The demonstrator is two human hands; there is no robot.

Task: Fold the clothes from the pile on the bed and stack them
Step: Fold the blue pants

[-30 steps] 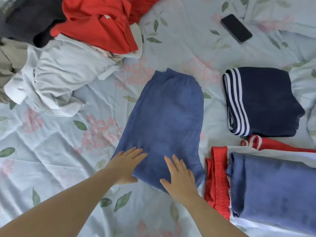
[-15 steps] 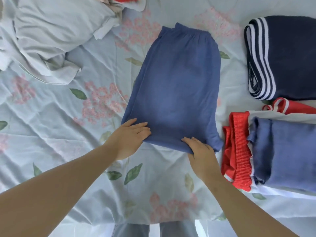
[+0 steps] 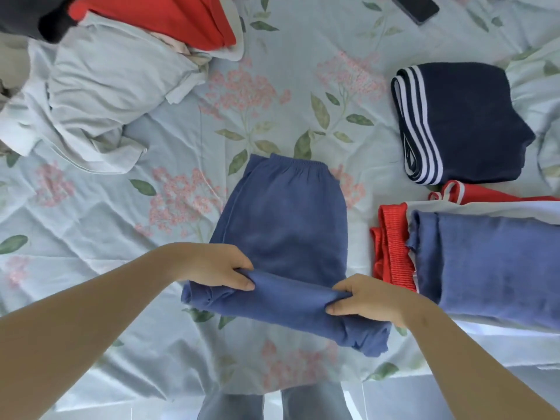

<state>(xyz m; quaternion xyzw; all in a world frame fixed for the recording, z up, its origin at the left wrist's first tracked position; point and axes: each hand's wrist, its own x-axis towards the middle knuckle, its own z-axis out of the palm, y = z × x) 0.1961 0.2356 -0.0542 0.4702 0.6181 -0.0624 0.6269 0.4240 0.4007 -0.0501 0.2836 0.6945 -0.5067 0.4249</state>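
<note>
A: What is going on nearest the person?

B: The left hand point(image 3: 216, 268) and the right hand point(image 3: 363, 298) are holding the near end of the blue trousers point(image 3: 281, 225), one at each side. The fingers point(image 3: 336, 309) of both are curling round a bunched roll of the cloth, clamped on it.

A: And the rest of the garment?

B: It is lying flat in the middle of the floral bedsheet point(image 3: 91, 222), running away from the person, with the elastic waistband point(image 3: 291, 163) at the far end.

A: Which step is that, then?

B: I am reading it as the crosswise fold, with the leg end about to go up toward the waistband. The next move is calling for both hands travelling forward together, keeping the edge level, laying it square and then pressing it flat.

A: Where is it going afterwards?

B: Probably to the right, where a folded blue garment point(image 3: 491, 262) is sitting on top of a stack, with a red ribbed piece point(image 3: 391, 244) showing beneath. Beyond that, a navy striped garment point(image 3: 460, 122) is lying folded by itself.

A: Is much waiting?

B: At the far left the pile is holding a crumpled pale shirt point(image 3: 100, 95), a red garment point(image 3: 169, 16) and something dark, so I am guessing several. A black phone point(image 3: 415, 7) is lying at the far edge.
</note>
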